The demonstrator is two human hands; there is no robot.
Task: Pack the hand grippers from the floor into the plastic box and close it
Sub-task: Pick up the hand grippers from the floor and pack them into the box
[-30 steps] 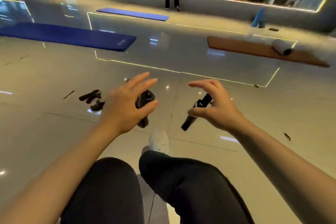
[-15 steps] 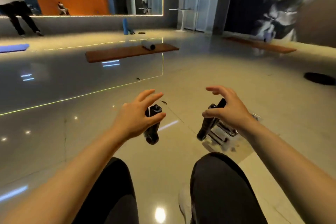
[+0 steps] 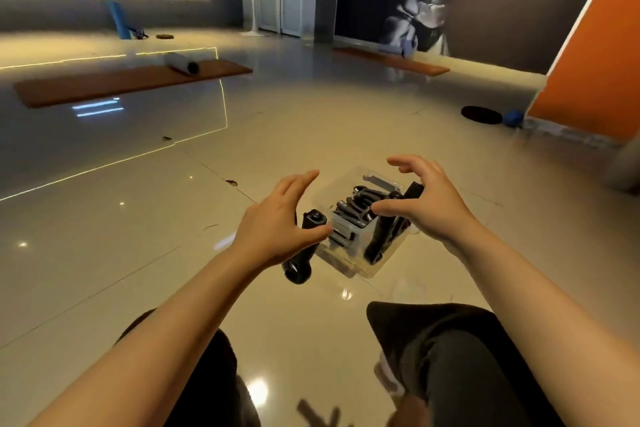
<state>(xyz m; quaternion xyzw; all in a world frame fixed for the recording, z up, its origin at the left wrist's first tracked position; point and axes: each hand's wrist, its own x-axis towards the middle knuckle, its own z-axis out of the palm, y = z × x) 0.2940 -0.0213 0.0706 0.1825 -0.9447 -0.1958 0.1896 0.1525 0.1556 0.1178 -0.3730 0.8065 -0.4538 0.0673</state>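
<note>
A clear plastic box stands open on the glossy floor ahead of my knees, with several black hand grippers lying inside. My left hand hovers just left of the box, its thumb pinching a black hand gripper against the palm while the fingers stay stretched out. My right hand is over the box's right side and holds a second black hand gripper, whose lower end dips down into the box. No lid is visible.
My legs in dark trousers are folded below the hands. An orange mat with a rolled mat lies far left. A dark disc and a blue ball sit far right by an orange panel.
My view has swung to the right. Both hands have carried their hand grippers across to the plastic box, and the right one now reaches into it.
</note>
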